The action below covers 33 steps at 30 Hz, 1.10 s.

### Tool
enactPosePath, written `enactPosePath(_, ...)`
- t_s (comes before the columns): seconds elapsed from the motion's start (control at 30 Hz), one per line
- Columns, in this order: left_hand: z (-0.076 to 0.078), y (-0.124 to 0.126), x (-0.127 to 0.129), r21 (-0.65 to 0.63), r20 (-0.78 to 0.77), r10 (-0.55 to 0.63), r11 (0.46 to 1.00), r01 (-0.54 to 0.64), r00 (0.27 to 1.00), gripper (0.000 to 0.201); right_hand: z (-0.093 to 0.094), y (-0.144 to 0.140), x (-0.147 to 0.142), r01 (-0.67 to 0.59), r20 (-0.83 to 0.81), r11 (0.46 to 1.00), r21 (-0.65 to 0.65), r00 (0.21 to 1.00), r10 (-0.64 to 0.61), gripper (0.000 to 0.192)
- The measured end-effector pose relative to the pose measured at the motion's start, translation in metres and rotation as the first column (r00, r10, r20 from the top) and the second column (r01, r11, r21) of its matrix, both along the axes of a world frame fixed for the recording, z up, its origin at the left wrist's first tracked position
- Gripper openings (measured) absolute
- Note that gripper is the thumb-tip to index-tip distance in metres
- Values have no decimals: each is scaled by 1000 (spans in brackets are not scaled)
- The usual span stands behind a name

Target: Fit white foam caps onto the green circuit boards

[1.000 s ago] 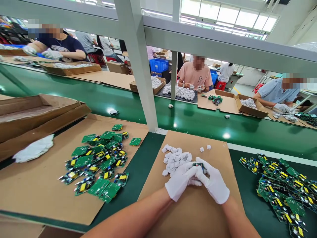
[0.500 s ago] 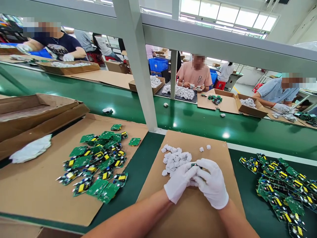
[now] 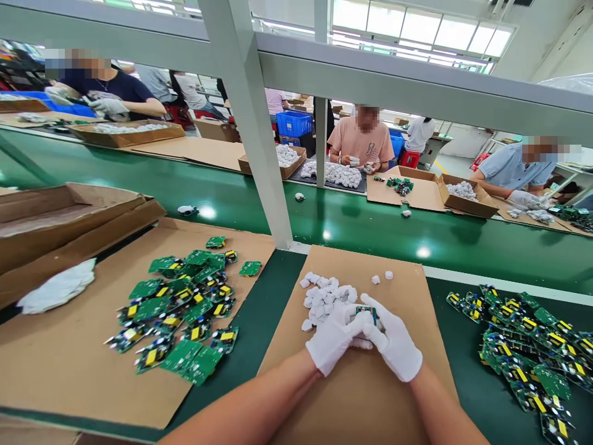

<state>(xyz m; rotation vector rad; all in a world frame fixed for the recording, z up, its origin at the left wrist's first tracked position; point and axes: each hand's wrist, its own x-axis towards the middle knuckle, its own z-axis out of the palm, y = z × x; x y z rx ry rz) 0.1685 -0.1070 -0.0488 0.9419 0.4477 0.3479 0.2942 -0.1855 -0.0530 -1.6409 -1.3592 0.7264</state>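
White-gloved, my left hand (image 3: 334, 335) and my right hand (image 3: 395, 341) meet over a sheet of brown cardboard (image 3: 356, 395). Between them they grip a small green circuit board (image 3: 367, 313); its upper face shows, while the fingers cover the rest. Something white shows at the board's lower edge, too covered to make out. Just beyond my left hand lies a heap of small white round pieces (image 3: 327, 296), with two loose ones (image 3: 388, 275) farther right.
Boards with yellow parts lie piled on the left cardboard (image 3: 185, 296) and at right (image 3: 523, 346). A white glove (image 3: 58, 287) lies by a cardboard tray (image 3: 69, 216). Beyond a grey post (image 3: 259, 136), a green belt (image 3: 347, 228) carries white-covered items; several co-workers sit opposite.
My right hand has shifted slightly and its fingers have straightened, so more of the circuit board shows. Items on the belt have moved a little left.
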Motion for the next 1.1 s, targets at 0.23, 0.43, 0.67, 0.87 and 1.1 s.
enactPosePath(0.23, 21, 0, -6, 3, 107, -157, 987, 158, 982, 30, 15, -2, -2, 26, -434, 995, -97, 898, -66, 53)
enactPosePath(0.43, 6, 5, -5, -140, 151, -129, 979, 151, 980, 29, 14, -2, -5, 58, -465, 994, -93, 881, -94, 50)
enactPosePath(0.67, -3, -1, -7, -273, 195, -123, 946, 174, 973, 35, 14, -4, -1, 42, -194, 997, -60, 980, -53, 49)
enactPosePath(0.87, -11, -4, -7, -284, 176, -113, 945, 160, 978, 25, 19, -6, 1, -40, -81, 994, -99, 996, 32, 45)
enactPosePath(1.1, -3, 0, -9, -269, 149, -142, 947, 178, 979, 28, 14, -6, 3, -80, -280, 993, -84, 959, 54, 52)
